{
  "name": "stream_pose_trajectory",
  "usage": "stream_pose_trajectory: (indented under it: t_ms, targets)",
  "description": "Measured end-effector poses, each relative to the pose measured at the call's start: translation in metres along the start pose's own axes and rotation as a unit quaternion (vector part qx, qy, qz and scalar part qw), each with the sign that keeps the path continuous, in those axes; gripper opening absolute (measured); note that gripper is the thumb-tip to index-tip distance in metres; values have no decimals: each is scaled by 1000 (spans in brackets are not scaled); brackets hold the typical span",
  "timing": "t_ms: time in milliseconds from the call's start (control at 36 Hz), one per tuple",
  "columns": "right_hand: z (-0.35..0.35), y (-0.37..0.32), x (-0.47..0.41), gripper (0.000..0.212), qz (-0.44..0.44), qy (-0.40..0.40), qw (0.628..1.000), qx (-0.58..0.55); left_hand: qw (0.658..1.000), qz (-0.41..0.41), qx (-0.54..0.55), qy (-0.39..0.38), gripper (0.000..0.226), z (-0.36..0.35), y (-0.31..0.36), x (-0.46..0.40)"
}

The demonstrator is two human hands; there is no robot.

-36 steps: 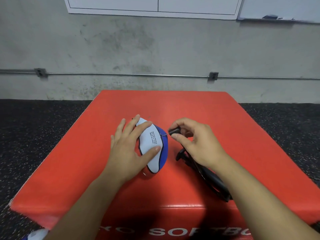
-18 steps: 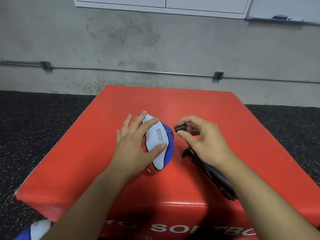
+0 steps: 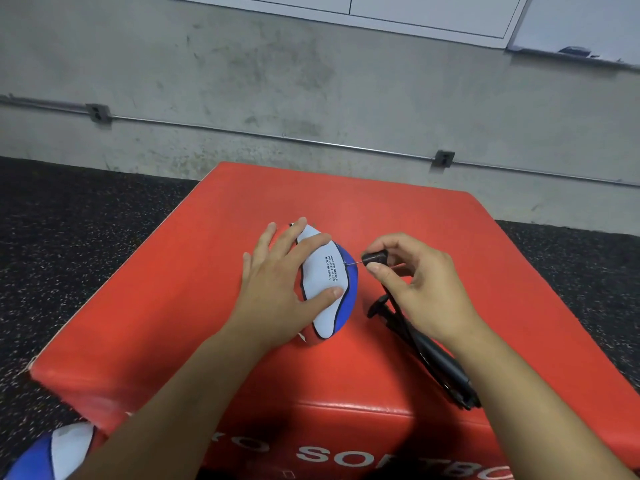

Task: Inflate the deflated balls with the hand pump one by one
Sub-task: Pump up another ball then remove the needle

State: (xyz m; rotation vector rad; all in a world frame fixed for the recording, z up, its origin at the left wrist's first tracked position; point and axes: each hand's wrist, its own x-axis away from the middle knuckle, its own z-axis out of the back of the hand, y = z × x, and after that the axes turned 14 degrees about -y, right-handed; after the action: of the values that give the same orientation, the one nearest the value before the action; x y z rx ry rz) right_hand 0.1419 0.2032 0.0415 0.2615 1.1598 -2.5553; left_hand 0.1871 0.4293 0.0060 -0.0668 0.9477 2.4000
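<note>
A deflated white, blue and red ball (image 3: 323,289) stands on edge on the red soft box (image 3: 194,306). My left hand (image 3: 277,289) grips it from the left, fingers over the top and thumb on the white panel. My right hand (image 3: 412,285) pinches the black needle fitting (image 3: 374,258) of the pump hose. The thin needle's tip touches the ball's valve at the blue and white seam. The black hand pump (image 3: 433,358) lies on the box under my right forearm.
Another blue and white ball (image 3: 52,452) lies on the dark speckled floor (image 3: 69,244) at the bottom left. A grey concrete wall (image 3: 311,81) with a metal conduit rises behind the box.
The camera has shifted and tilted, so the box sits lower and to the right. The needle fitting stays at the ball's valve. Both hands keep their hold.
</note>
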Motion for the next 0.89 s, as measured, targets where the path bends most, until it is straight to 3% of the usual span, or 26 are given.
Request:
stream_pose_trajectory:
  t_ms: [444,694,806,889]
  targets:
    - [-4,-7,-2,27,-2,-4,1000,28,1000,5,-6,-3,79,1,3,2]
    - [-20,-6,-5,24,-23,44,996,-75,1000,9,-10,20,78,0,-5,0]
    - [-31,-7,-3,29,-38,96,978,-181,999,20,-32,12,82,1,-2,0]
    - [-35,-9,0,23,-35,146,969,-197,998,25,-53,-5,85,-1,5,0]
